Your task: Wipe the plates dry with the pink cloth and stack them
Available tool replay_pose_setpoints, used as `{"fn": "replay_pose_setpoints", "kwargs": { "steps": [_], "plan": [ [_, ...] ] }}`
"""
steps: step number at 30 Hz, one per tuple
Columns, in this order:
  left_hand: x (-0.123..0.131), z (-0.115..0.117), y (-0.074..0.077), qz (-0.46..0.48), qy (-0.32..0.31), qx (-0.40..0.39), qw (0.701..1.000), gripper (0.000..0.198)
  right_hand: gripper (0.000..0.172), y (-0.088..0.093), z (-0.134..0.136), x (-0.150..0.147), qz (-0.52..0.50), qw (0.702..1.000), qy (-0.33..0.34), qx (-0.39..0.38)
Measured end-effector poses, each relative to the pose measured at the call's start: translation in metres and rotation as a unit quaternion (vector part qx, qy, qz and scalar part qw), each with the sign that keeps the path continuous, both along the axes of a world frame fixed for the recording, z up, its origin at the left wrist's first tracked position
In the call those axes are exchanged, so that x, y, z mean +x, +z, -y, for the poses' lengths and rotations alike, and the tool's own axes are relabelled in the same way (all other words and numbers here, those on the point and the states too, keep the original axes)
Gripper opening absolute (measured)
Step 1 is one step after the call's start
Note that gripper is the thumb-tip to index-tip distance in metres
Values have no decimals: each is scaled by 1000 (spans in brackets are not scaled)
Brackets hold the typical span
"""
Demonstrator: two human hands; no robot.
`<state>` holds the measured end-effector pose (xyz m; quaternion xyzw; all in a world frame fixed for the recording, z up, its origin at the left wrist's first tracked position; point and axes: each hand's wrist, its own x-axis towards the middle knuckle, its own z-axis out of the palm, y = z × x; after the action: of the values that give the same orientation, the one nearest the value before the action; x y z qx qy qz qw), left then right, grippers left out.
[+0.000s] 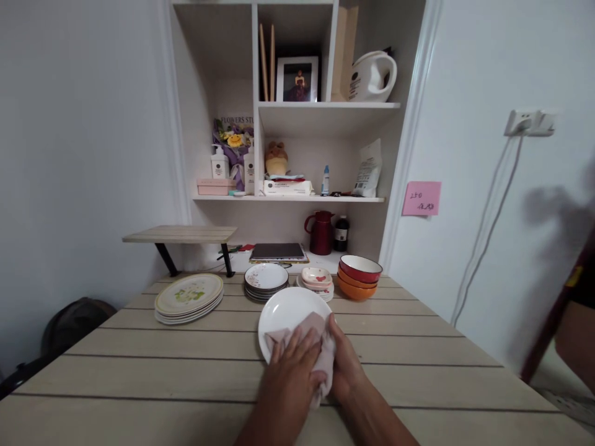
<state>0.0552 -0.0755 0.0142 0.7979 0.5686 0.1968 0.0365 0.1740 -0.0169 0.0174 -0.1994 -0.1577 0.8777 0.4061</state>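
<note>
The head view shows a round white plate [286, 306] in front of the person, above or on a wooden table [199, 375]; it is hard to tell if the plate touches the wood. A pale pink cloth [312, 323] lies bunched on the near part of the white plate and hangs down past its edge. The left hand [296, 359] is flat on the cloth, its fingers out straight and a bit apart, pressing it to the plate. The right hand [346, 365] grips the plate's right edge, with the thumb up by the rim and the cloth; its other fingers are hidden.

Just behind the white plate is a pile of dark-edged plates [266, 279] with a flower pattern on top. Behind it to the right, small pink heart dishes [317, 277] sit on little plates [328, 294]. Farther right, a red bowl [360, 271] with a white inside sits in orange bowls [357, 289]. To the left of the white plate is a pile of cream plates [188, 294] with green pictures. Well behind the white plate are a dark red jug [320, 232] and a black bottle [341, 233].
</note>
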Motion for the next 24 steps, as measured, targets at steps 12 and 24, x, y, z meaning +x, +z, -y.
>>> {"fn": "replay_pose_setpoints", "kwargs": {
  "steps": [12, 24],
  "plan": [
    [-45, -9, 9, -98, 194, 79, 973, 54, 67, 3, 7, -12, 51, 997, -11, 50],
    [13, -26, 21, -36, 24, 31, 999, 53, 57, 0, -1, -3, -27, 999, -6, 41]
  ]
}}
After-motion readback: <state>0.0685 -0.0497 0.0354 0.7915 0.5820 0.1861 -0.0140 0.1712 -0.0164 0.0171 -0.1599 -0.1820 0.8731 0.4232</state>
